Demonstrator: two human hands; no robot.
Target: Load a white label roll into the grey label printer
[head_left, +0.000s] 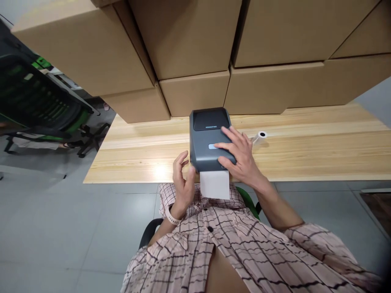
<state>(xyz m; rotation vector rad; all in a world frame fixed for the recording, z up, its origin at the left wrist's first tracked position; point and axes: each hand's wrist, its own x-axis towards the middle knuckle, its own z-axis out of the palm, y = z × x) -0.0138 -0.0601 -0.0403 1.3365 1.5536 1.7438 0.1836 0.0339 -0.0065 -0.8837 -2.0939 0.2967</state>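
**Printer (pixel 201 156) under a right hand (pixel 244 160), left hand (pixel 184 183) beside it**

Taking the printer as the clock's centre, a stack of cardboard boxes (pixel 195 95) fills twelve o'clock. The wooden table (pixel 311 158) runs from nine to three, with the printer near its front edge. An office chair (pixel 45 97) stands off toward ten.

The hands are apart. The right comes in from four o'clock, fingers spread on the printer's top, one fingertip at the pale button (pixel 211 146). The left, at seven, curves half-curled just beside the front corner; whether its thumb touches, I cannot tell. A white band (pixel 171 216) circles the left wrist.

White paper (pixel 214 186) juts out at six o'clock, past the table edge. A small white roll (pixel 259 139) lies at three, just beyond the right hand.
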